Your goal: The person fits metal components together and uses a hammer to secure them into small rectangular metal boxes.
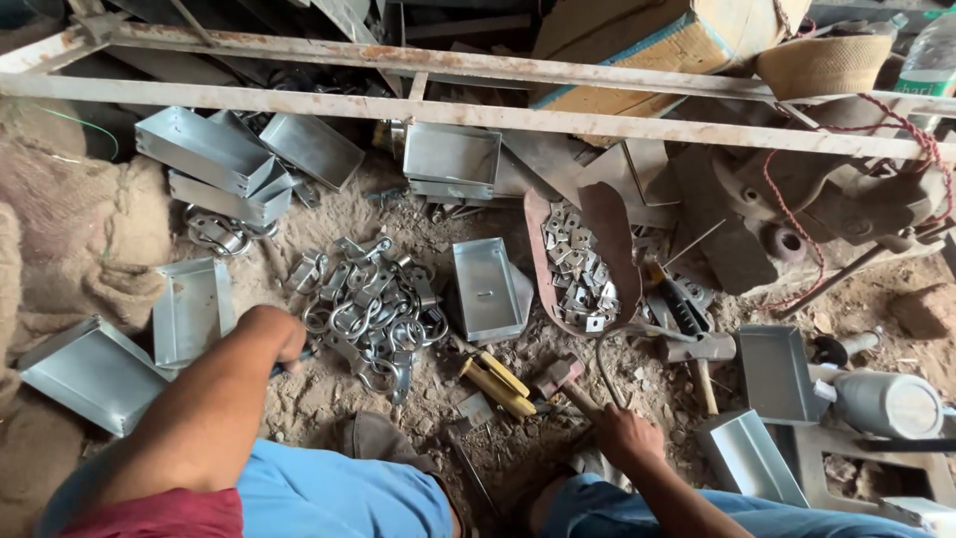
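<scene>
Steel ring clasps (370, 309) lie heaped by the left hand (284, 339), its grip unclear; right hand (622, 430) grasps a wooden hammer handle (581, 397).

A brown cardboard box (657, 45) lies tilted at the top, behind the rusty metal bars, with a pale blue band along one edge and a pale top face. At the far top right stands a clear plastic bottle (931, 60) bearing a green-and-white label (921, 88).
</scene>
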